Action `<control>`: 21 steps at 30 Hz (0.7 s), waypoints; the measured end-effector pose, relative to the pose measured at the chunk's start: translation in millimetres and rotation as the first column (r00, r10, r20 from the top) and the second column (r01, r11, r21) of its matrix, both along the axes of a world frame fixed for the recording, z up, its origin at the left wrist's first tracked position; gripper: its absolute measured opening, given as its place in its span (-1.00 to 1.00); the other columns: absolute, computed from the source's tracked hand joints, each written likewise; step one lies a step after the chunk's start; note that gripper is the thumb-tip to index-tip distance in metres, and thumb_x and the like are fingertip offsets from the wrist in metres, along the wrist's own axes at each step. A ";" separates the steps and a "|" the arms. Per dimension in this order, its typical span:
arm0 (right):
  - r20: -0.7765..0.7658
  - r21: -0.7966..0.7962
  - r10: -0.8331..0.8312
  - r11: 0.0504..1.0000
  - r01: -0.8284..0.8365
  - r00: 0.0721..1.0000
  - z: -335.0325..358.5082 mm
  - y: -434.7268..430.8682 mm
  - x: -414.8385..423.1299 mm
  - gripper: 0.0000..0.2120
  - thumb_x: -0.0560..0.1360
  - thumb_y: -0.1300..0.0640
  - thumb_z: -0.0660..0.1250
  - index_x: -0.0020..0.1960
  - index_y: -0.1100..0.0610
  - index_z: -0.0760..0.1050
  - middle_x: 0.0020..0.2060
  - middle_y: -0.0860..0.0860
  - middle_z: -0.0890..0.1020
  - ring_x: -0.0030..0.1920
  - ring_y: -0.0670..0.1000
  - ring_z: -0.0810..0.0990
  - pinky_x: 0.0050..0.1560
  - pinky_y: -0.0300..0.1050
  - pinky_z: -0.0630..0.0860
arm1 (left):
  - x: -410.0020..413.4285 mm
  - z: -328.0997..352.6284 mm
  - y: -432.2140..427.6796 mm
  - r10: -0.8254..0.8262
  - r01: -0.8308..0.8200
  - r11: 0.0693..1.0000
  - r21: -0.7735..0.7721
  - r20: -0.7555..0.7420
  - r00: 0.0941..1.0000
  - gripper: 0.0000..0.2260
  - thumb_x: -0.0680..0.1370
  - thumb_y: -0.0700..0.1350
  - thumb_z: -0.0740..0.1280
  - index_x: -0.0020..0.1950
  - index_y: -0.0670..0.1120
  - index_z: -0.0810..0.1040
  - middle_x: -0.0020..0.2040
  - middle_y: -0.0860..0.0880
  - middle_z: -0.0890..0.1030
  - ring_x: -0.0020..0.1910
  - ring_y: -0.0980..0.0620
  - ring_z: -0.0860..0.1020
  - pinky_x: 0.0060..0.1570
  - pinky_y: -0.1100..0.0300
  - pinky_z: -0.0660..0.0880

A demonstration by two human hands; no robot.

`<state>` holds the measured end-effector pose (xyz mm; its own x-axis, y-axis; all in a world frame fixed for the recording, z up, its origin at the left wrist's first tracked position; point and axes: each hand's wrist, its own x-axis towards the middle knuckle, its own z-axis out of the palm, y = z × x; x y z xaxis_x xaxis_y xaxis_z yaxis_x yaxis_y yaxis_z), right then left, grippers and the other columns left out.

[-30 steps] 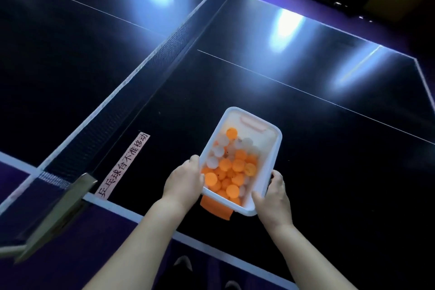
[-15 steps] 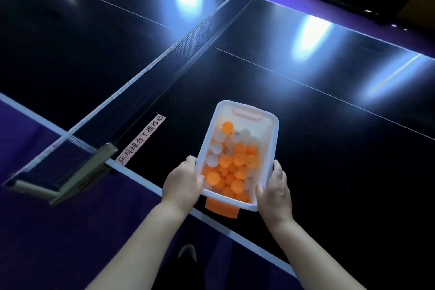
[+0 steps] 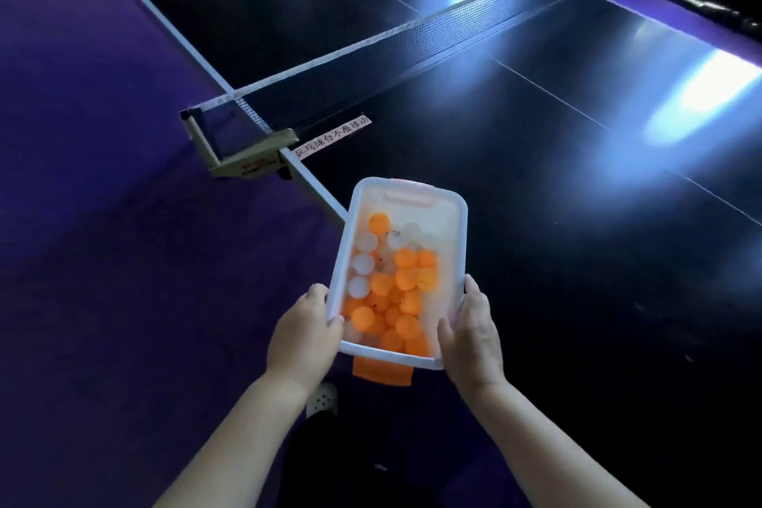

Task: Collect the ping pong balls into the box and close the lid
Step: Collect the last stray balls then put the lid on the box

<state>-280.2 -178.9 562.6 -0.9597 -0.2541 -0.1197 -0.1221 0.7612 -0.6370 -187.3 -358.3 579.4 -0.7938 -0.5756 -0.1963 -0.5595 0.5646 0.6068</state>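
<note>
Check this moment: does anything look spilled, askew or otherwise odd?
Nothing is spilled. The box is held level-ish between the left hand and right hand, partly past the table edge, with orange and white balls inside. No lid is on it; an orange flap hangs under its near end.

I saw a translucent white plastic box [image 3: 461, 243] with a smooth, slightly frosted wall, holding smooth matt orange and white plastic ping pong balls [image 3: 406, 280]. The dark table-tennis tabletop [image 3: 577, 219] looked glossy, mirroring the lights. The black net [image 3: 453, 23] looked like woven mesh, its clamp [image 3: 247, 163] painted metal.
</note>
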 end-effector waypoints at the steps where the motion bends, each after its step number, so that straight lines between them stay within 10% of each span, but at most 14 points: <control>1: -0.013 0.010 0.029 1.000 -0.029 1.000 -2.4 3.3 11.4 -0.42 0.53 0.24 0.24 0.50 0.17 0.11 0.20 0.12 0.45 0.05 0.08 0.53 -0.02 -0.18 0.44 | 14.4 -1.8 4.7 0.025 -0.025 1.000 -0.003 -0.002 1.000 -0.93 0.52 -0.18 0.23 -0.01 -0.09 0.43 -0.20 0.00 0.52 -0.30 0.02 0.51 -0.41 0.17 0.42; 21: 0.140 0.036 0.215 0.975 -0.221 0.967 -30.4 113.4 212.9 -0.37 0.55 0.21 0.22 0.53 0.10 0.02 0.37 0.04 0.33 0.27 0.05 0.44 0.19 -0.04 0.45 | 247.3 -39.1 134.5 0.231 -0.233 0.972 0.038 0.066 0.971 -0.91 0.50 -0.21 0.25 -0.02 -0.08 0.40 -0.22 -0.01 0.51 -0.38 0.04 0.45 -0.49 0.25 0.27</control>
<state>-67.2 -65.5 532.2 -0.8560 -0.4457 -0.2619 -0.2045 0.7572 -0.6203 60.0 -223.8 540.3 -0.6253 -0.7320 -0.2705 -0.7088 0.3876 0.5894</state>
